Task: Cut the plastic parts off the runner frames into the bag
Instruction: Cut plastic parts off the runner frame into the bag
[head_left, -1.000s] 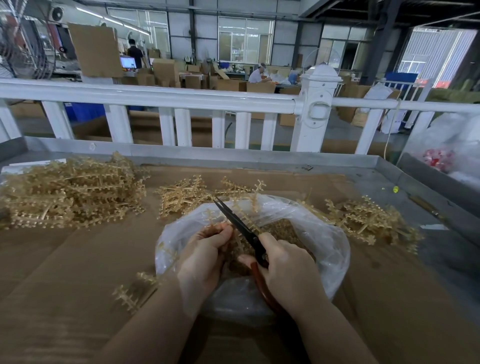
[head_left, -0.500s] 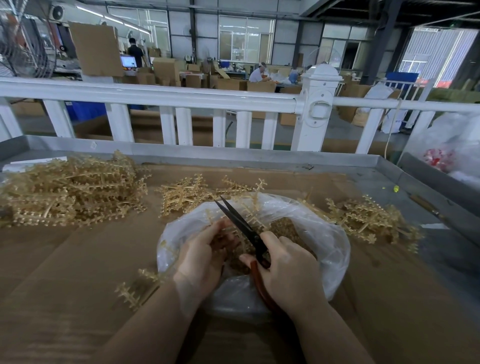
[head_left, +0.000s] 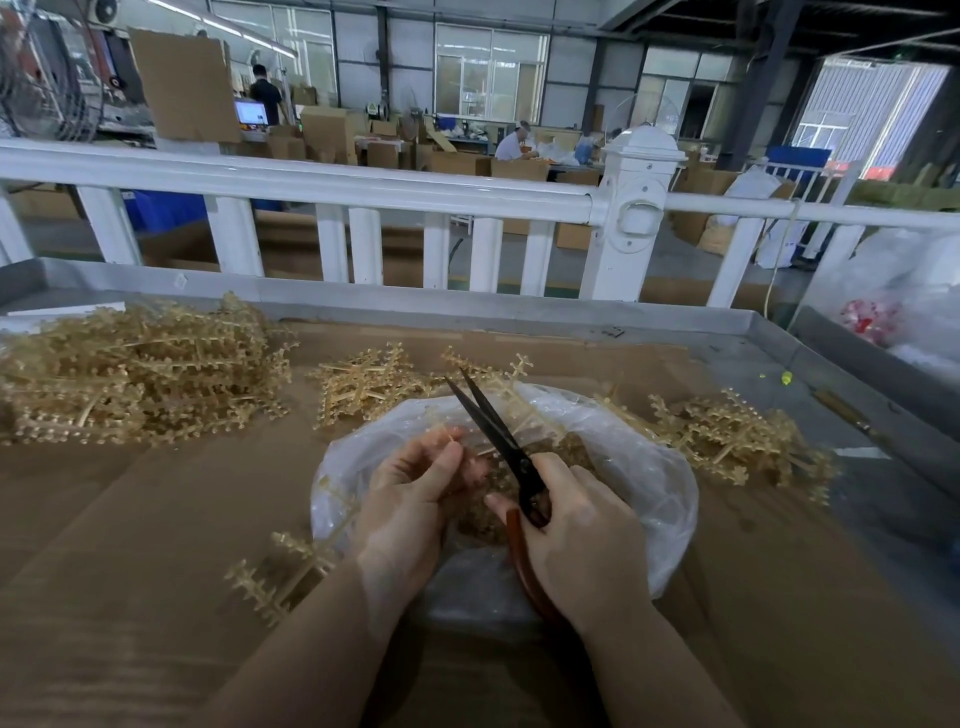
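A clear plastic bag lies open on the cardboard in front of me, with small tan cut parts heaped inside. Over its mouth my left hand pinches a tan runner frame that sticks up past the bag's far rim. My right hand grips scissors with dark blades and reddish-brown handles. The blades are slightly apart and point away from me, beside the frame. A second tan frame lies on the cardboard under my left wrist.
A big heap of tan runner frames fills the left of the table. A smaller heap sits behind the bag, another to its right. A white railing runs behind the metal table rim.
The scissor blades have gone from nearly closed to slightly apart. My left hand has shifted a little on the frame. Both hands stay over the bag.
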